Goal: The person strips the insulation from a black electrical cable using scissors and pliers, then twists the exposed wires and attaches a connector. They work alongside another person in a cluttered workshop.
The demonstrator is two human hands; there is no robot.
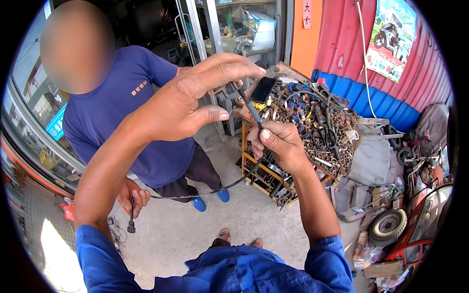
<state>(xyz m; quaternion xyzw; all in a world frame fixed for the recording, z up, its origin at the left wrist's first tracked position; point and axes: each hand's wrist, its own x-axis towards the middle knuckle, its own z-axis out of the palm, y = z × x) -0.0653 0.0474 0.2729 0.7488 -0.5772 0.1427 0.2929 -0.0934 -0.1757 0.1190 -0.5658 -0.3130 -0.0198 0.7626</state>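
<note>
Workbench (pixel 245 141), heaped small metal parts (pixel 347 131) (mostly rusty brown), black phone (pixel 263 90), dark looped hose (pixel 328 118)

Pink corrugated wall (pixel 337 53), concrete floor (pixel 171 239)

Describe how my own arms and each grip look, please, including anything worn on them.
Your left sleeve and right sleeve are matching blue cloth, creased, with no markings visible. Both stop short, leaving the left forearm and right forearm bare. The left grip and right grip are ungloved, with no watch, bracelet or ring showing.
</note>
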